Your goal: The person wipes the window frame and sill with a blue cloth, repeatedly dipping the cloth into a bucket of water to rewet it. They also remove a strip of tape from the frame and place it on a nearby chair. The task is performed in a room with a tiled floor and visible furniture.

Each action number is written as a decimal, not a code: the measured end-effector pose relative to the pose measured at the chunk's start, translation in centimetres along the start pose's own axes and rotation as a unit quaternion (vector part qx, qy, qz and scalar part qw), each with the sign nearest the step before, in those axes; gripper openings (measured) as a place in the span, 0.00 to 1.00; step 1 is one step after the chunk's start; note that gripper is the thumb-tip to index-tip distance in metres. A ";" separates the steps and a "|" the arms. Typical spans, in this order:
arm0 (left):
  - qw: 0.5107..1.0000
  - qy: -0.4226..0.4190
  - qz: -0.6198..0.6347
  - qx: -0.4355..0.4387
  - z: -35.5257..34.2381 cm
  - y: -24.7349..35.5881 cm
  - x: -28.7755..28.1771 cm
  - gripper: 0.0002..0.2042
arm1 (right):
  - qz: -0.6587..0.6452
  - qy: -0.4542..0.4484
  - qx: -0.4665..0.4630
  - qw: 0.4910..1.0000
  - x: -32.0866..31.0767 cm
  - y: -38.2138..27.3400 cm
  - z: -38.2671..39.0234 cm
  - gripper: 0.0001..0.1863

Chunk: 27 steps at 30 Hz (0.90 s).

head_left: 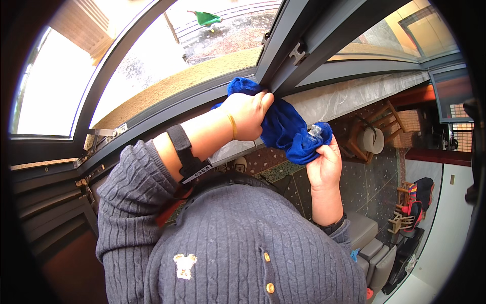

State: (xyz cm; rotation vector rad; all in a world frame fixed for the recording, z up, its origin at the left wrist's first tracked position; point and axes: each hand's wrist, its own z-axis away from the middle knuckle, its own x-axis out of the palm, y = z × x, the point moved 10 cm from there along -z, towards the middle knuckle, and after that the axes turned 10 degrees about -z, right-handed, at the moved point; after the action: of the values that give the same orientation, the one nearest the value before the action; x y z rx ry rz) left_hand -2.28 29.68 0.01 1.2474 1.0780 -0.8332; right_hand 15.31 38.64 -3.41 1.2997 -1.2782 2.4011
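While a dark ribbed sweater [228, 238] fills the near view, with a pale bear-shaped patch [185, 266] and tan buttons [267, 256] on its front, a black strap [179, 144] circles the left forearm; its plate [196, 173] carries pale marks too small to make out. A yellow band [232, 126] sits nearer the hand. The left grip [246, 117] is clenched on a blue cloth [283, 126] at the foot of a grey window frame [324, 43]; one end pokes out beyond the knuckles, the rest runs rightward. There the right grip [325, 166] pinches the cloth between thumb and fingers, just beside a greyish spot [315, 131] on it. Past the cloth runs a marbled sill [354, 99]. Farther off, a white tub [372, 141] is near a wooden chair [397, 119], and something green [207, 19] shows outside.
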 end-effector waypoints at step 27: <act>0.996 0.000 -0.008 -0.092 2.7 -0.9 0.2 0.19 | -0.002 -0.007 0.003 1.000 0.1 -0.3 0.6 0.26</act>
State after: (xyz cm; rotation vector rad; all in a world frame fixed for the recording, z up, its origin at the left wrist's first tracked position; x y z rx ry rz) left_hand -2.61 26.86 -0.54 1.0842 1.1398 -0.7288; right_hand 15.72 38.38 -2.97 1.3212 -1.2704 2.3997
